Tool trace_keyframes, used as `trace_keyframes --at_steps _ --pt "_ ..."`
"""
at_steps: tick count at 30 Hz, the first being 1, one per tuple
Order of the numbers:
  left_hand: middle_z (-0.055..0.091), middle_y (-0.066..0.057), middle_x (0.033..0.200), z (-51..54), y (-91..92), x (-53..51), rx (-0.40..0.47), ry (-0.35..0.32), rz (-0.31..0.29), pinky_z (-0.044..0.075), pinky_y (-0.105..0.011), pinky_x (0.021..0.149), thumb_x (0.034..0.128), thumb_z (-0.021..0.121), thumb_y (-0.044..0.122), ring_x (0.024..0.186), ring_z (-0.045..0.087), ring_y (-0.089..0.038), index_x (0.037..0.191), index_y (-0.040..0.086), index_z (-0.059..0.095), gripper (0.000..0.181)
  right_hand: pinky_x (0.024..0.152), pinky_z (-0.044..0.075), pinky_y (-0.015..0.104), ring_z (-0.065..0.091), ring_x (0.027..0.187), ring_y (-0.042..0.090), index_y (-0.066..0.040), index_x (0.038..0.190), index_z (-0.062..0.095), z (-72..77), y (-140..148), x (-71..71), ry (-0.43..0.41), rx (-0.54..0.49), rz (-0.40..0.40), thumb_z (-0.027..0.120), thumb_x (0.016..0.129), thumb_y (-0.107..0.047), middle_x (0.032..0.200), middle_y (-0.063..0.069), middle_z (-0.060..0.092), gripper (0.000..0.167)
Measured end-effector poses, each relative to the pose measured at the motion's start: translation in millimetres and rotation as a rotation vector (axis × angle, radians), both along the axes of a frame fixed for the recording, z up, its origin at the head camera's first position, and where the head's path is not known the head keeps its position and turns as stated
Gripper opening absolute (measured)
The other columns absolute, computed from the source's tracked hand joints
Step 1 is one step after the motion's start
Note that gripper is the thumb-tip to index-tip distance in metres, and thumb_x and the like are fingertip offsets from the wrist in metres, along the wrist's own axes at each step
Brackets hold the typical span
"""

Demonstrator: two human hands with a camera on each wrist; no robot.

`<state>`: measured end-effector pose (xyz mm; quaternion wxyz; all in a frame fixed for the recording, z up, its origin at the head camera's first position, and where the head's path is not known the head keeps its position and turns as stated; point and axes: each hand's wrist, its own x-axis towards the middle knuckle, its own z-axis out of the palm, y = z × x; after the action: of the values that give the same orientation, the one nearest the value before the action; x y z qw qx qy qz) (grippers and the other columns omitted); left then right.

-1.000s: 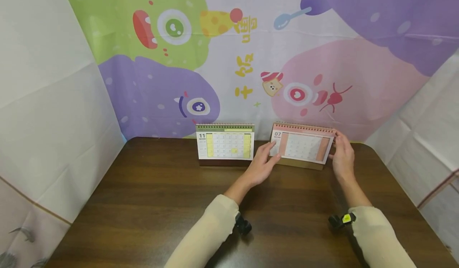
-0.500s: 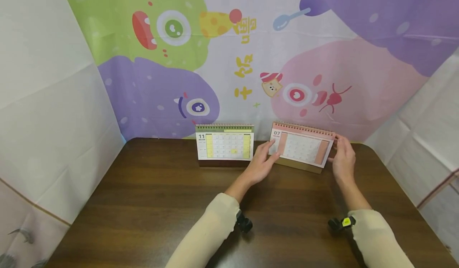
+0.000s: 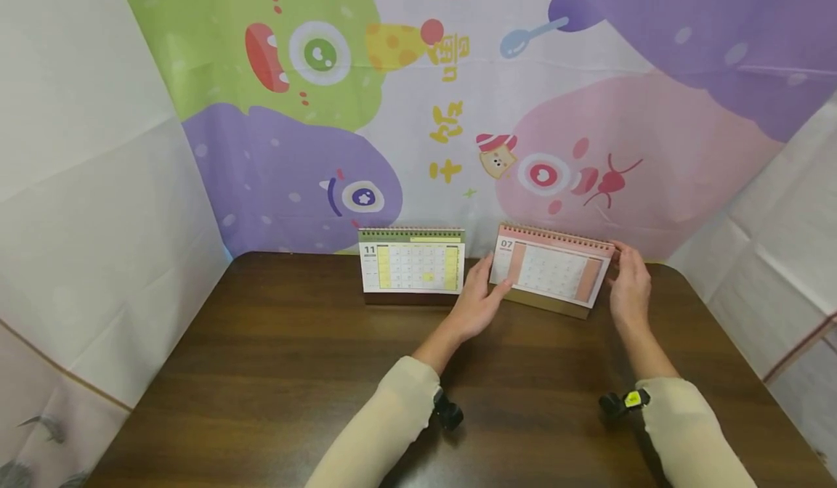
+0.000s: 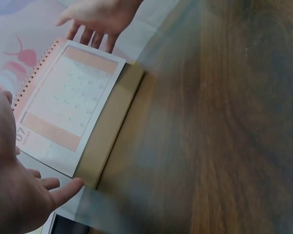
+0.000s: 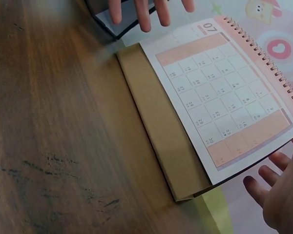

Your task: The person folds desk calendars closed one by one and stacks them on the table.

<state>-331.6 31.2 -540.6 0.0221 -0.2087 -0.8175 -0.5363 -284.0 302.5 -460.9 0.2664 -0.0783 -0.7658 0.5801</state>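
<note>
Two desk calendars stand on the brown table (image 3: 314,372) in my head view, in front of a cartoon cloth (image 3: 451,212). I have both hands at the right-hand one, the pink calendar (image 3: 556,266), which shows 07. Its wire spiral runs along the top, its page slopes back, and its tan base (image 5: 156,117) sits on the wood. The whole thing is turned a little, its right end nearer to me.

My left hand (image 3: 476,305) is at its left edge, thumb and fingers spread and relaxed, with no grip on it. My right hand (image 3: 631,285) is at the right edge, fingers loosely bent and likewise holding nothing. I can't tell whether any fingertip touches the calendar.

Just left of my left hand is the green calendar (image 3: 412,266), showing 11 with yellow columns, squarer to me. Pale sleeves (image 3: 379,415) cover both forearms, and a small black gadget (image 3: 448,412) sits at each cuff.
</note>
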Motion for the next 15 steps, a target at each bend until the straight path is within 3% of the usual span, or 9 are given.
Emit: trace_keyframes --at_steps 7,15 --pt "0.012 -0.010 0.193 -1.2 6.3 -2.4 0.015 -0.062 -0.016 0.017 -0.053 0.146 0.1129 0.049 0.070 0.180 0.013 -0.028 0.183 0.020 0.013 0.093 0.094 0.050 0.018 0.054 0.115 -0.012 -0.002 0.160 0.057 -1.9 1.4 -2.8 -0.053 -0.027 0.021 0.024 0.123 -0.039 0.112 -0.037 0.056 0.062" --pt "0.012 -0.009 0.192 1.2 8.4 0.5 -0.016 -0.119 -0.011 0.017 -0.053 0.146 0.1135 0.045 0.071 0.180 0.014 -0.028 0.183 0.026 0.017 0.087 0.072 0.047 0.011 0.051 0.104 -0.011 0.001 0.145 0.063 -4.6 -0.6 -2.7 -0.047 0.026 -0.020 0.027 0.122 -0.036 0.102 -0.042 0.053 0.057"
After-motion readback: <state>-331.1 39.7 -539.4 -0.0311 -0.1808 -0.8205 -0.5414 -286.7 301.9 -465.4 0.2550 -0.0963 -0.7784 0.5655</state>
